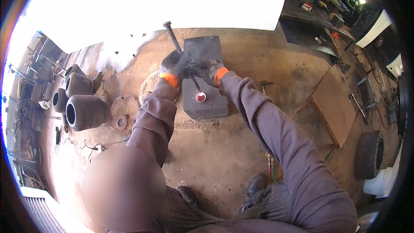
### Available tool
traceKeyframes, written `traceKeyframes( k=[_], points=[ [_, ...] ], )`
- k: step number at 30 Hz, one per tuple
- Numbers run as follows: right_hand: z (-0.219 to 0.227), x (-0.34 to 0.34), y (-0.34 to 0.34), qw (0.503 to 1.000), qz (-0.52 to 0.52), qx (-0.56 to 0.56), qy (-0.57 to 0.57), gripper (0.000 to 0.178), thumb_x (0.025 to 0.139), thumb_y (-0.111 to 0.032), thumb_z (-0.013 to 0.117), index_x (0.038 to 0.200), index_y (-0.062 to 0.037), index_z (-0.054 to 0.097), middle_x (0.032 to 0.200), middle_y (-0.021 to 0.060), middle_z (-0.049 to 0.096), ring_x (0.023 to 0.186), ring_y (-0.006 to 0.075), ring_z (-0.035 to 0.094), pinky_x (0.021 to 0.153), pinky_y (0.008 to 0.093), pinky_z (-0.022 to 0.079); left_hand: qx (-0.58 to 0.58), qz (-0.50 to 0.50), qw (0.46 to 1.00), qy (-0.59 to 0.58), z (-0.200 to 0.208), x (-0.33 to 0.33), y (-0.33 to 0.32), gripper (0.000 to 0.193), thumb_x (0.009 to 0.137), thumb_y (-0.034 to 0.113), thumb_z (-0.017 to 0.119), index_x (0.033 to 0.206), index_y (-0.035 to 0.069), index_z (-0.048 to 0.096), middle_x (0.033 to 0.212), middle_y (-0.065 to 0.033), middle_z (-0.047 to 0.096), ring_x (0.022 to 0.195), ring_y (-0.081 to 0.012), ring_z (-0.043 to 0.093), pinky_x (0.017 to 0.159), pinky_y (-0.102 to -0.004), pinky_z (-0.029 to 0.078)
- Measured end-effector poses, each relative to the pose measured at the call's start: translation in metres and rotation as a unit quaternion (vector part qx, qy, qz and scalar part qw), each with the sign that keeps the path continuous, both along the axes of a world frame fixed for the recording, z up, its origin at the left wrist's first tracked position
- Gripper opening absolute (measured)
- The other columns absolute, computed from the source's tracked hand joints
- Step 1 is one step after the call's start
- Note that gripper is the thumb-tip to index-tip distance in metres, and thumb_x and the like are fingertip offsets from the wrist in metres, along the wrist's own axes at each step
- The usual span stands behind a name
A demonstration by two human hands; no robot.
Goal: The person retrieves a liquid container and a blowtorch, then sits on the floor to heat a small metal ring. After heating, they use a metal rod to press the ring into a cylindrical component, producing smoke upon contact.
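A long dark metal bar (pixel 173 39) slants over a dark, heavy block (pixel 202 45) on the floor. At its far end the bar has a small flat head; its near end is round and glows red with a bright rim. My left hand (pixel 171 64), in a dark glove with an orange cuff, is closed around the middle of the bar. From the other side my right hand (pixel 208 70), gloved alike, is closed at the same stretch of bar, its fingers partly hidden in dark blur. Whether the glowing end touches the block I cannot tell.
Several dark hollow cylinders (pixel 88 113) stand at the left beside a round rusty plate (pixel 123 114). A pale round piece (pixel 148 87) lies against the block's left side. On the right are a brown sheet (pixel 330 108), a tyre (pixel 369 155) and a white bucket (pixel 381 182).
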State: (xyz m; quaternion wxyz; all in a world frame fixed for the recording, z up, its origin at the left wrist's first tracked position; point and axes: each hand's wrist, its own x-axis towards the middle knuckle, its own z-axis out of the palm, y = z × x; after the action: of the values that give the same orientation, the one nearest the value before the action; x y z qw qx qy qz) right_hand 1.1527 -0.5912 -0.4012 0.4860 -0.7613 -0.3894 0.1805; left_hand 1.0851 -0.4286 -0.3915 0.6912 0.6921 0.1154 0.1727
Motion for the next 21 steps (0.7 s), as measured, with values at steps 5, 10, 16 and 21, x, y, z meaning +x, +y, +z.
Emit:
traceKeyframes(
  k=[5,10,16,21],
  points=[
    [0.003,0.006,0.004,0.998,0.001,-0.031,-0.052,0.03,0.096,-0.029,0.062,0.12,-0.0132,0.067,0.112,0.01,0.072,0.099,0.0244,0.068,0.086,0.0357,0.053,0.015,0.0,1.0,0.025,0.006,0.002,-0.01,0.028,0.093,0.024,0.07,0.106,-0.001,0.066,0.089,-0.005,0.068,0.068,-0.0135,0.063,0.059,-0.0288,0.052],
    [-0.012,0.005,0.01,0.999,-0.007,0.007,-0.031,0.026,0.094,-0.027,0.063,0.116,-0.0139,0.068,0.109,0.0102,0.072,0.098,0.0251,0.069,0.085,0.0365,0.053,0.074,0.017,0.994,0.075,-0.002,0.001,-0.007,0.029,0.095,0.029,0.068,0.104,0.001,0.068,0.088,-0.0052,0.07,0.07,-0.0136,0.064,0.059,-0.0285,0.052],
    [-0.013,0.007,0.009,0.999,0.002,-0.034,-0.017,0.029,0.09,-0.021,0.069,0.117,-0.01,0.069,0.11,0.0097,0.072,0.104,0.0208,0.066,0.093,0.0368,0.05,0.119,0.025,0.989,0.085,-0.012,-0.002,-0.009,0.031,0.096,0.031,0.066,0.104,0.001,0.068,0.089,-0.0062,0.072,0.072,-0.0139,0.066,0.061,-0.0283,0.052],
    [-0.025,0.011,0.002,0.999,-0.016,-0.035,0.002,0.031,0.089,-0.022,0.071,0.116,-0.0099,0.069,0.11,0.0096,0.072,0.104,0.0212,0.067,0.092,0.0361,0.05,0.116,0.004,0.99,0.083,-0.018,0.003,-0.012,0.032,0.095,0.031,0.066,0.103,0.001,0.067,0.087,-0.0066,0.071,0.07,-0.0142,0.065,0.06,-0.0287,0.052]
  ],
)
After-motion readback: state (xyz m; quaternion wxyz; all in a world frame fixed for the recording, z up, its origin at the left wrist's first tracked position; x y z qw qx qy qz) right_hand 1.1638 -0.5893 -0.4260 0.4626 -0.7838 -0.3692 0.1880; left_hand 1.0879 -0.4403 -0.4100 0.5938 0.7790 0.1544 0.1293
